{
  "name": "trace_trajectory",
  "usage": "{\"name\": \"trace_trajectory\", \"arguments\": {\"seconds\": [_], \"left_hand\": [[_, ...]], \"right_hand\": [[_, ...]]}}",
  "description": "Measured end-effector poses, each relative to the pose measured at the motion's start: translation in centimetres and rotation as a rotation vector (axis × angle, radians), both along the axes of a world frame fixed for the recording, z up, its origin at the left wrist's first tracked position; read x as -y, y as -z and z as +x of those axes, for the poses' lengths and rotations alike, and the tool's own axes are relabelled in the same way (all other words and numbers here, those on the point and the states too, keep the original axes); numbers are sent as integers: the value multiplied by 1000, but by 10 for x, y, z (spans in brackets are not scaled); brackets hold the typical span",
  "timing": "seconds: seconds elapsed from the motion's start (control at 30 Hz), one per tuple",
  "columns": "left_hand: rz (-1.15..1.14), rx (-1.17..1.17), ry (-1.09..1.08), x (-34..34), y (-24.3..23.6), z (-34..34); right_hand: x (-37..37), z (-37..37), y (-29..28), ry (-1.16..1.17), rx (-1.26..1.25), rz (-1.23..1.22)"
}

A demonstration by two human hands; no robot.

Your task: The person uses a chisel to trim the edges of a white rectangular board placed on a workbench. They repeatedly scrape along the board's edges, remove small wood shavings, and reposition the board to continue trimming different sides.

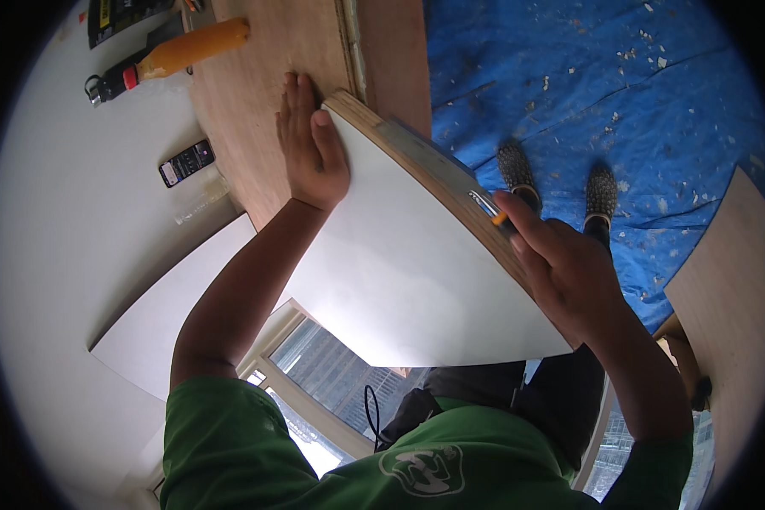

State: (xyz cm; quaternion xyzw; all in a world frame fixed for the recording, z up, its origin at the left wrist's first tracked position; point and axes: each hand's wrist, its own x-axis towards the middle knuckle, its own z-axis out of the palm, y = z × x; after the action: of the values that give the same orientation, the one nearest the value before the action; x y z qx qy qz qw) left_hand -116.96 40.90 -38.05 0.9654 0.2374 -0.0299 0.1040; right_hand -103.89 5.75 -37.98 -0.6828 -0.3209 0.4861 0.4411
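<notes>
A white-faced panel point(416, 263) with a bare wood edge stands tilted in front of me, its far end against the plywood surface point(238, 110). My left hand point(313, 153) rests at the panel's far left corner, fingers stretched out over the plywood and thumb apart. In my right hand point(569, 268) is a utility knife point(489, 206) with a silvery front and an orange and black body. Its metal end lies at the panel's wood edge; whether the blade touches the wood I cannot tell. The fingers hide most of the handle.
On the left lie a phone point(187, 163) and a bottle point(110, 83) beside an orange cylindrical object point(197, 48). A blue sheet point(552, 76) with pale scraps covers the floor under my shoes point(601, 191). A brown board point(735, 297) stands at right.
</notes>
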Motion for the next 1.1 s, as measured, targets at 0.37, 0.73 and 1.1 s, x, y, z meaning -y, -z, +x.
{"name": "trace_trajectory", "arguments": {"seconds": [0.37,0.73,1.1], "left_hand": [[9,-5,-12,-5,2,-4],[-2,-21,-37,-8,0,-5],[-18,2,-36,-11,1,-6]], "right_hand": [[-2,-4,8,-8,63,9],[-13,3,3,-153,30,-124],[-24,3,3,-61,128,4]]}}
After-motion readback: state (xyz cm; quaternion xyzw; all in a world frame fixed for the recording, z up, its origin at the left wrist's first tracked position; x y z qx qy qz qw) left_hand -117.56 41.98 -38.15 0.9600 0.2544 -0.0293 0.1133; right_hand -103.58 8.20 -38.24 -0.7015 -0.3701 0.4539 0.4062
